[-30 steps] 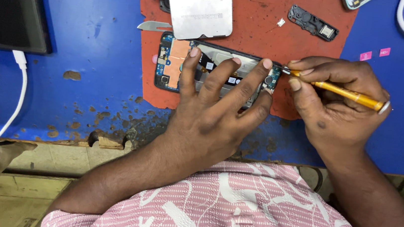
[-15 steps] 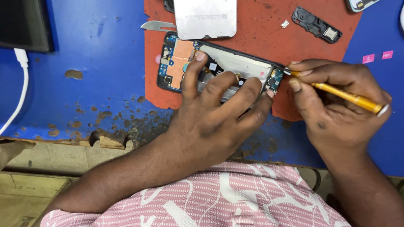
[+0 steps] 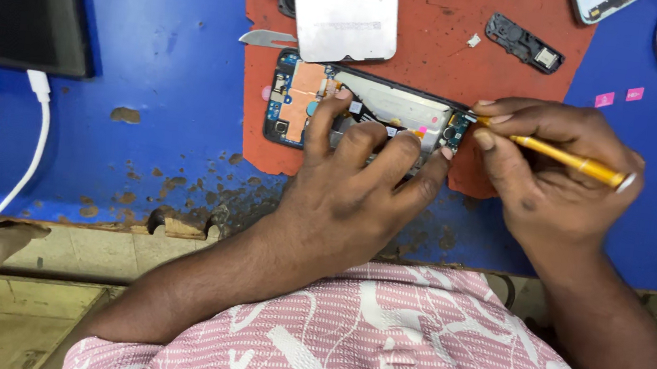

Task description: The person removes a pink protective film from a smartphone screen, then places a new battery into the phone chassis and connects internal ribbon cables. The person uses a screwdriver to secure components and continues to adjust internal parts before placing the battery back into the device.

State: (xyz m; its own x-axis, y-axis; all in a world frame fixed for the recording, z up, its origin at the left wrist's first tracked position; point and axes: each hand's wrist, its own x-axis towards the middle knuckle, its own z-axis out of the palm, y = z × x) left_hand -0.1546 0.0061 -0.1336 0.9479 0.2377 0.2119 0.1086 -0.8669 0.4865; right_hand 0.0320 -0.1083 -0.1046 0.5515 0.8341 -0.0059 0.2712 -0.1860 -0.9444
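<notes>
From the head view, the only view here, the opened phone (image 3: 360,115) lies on the red mat (image 3: 440,50) on the blue tabletop (image 3: 153,68), with its long axis running left to right across your body. Its circuit-board end points left; its other short end points right, toward your right hand (image 3: 553,180).

Your left hand (image 3: 361,184) rests flat on the phone, fingers spread over the middle and right part of the open back. That grip is open: it presses down and closes around nothing.

Your right hand is closed around a thin yellow screwdriver (image 3: 563,156), pinched between thumb and fingers. The tool lies nearly along the phone's long axis, its tip pointing left and meeting the phone's upper right corner, just beside your left fingertips (image 3: 447,151). So the right hand is the nearer one to that corner, and the tool comes at it from the right.

Above the phone, near its top edge, lie a silver back cover (image 3: 347,11) and a small metal blade (image 3: 266,38). A small black part (image 3: 524,44) sits on the mat to the upper right, well apart from the phone. A white cable (image 3: 27,145) hangs at the far left.
</notes>
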